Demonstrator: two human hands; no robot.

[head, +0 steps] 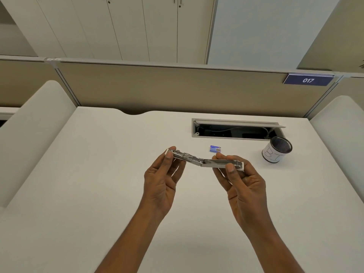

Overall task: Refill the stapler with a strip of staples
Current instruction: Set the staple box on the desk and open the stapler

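Note:
A white and silver stapler is swung fully open, almost flat, and held in the air above the white desk. My left hand pinches its left end between thumb and fingers. My right hand pinches its right end the same way. The metal inner channel faces me. A small blue staple box lies on the desk just behind the stapler, apart from both hands. No loose strip of staples shows.
A black mesh pen cup with a white paper label stands at the right. Behind it an open cable tray is sunk into the desk. A beige partition closes the far edge; padded dividers flank both sides.

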